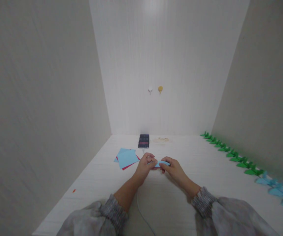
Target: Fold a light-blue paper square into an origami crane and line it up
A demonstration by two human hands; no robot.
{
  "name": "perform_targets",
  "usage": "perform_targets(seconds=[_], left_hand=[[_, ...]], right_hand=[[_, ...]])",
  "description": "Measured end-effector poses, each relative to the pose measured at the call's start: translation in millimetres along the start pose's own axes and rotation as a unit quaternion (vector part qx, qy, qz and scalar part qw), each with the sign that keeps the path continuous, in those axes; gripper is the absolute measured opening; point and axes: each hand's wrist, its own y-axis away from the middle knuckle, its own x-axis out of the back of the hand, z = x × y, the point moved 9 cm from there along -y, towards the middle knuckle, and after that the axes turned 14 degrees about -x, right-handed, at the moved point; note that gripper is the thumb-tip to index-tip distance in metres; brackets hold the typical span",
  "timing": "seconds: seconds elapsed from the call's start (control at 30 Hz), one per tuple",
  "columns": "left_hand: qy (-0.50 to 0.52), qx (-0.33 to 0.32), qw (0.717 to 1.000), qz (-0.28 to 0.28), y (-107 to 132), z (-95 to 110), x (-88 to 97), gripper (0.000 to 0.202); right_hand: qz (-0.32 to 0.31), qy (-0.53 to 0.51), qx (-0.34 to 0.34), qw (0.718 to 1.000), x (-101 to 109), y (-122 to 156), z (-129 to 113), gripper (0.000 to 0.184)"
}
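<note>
Between both hands, over the middle of the table, is a small folded piece of light blue paper (159, 163). My left hand (146, 165) pinches its left end, and my right hand (169, 166) grips its right end with thumb and fingers. Parts of the folds are hidden behind the fingers. Left of my left hand lies a loose pile of square paper sheets (126, 158), light blue on top with red edges showing underneath.
A phone (143, 141) rests by the back wall, its white cable (141, 211) running toward me. Along the right wall stretches a row of green folded paper cranes (235, 157), then light blue ones (276, 190). An orange scrap (74, 190) lies left. Two hooks (160, 89) hang on the wall.
</note>
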Motion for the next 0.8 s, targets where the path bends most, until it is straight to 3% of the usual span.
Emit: perform_targets(seconds=[0.43,0.8], left_hand=[[-0.001,0.001,1.0,-0.005,1.3,1.4,0.0,0.041],[0.001,-0.009,1.0,-0.008,0.4,5.9,-0.2,0.042]], right_hand=[[-0.012,-0.064,-0.02,0.998,-2.0,-0.9,3.4,0.012],[-0.05,-0.122,-0.039,0.99,-6.2,-2.5,5.6,0.029]])
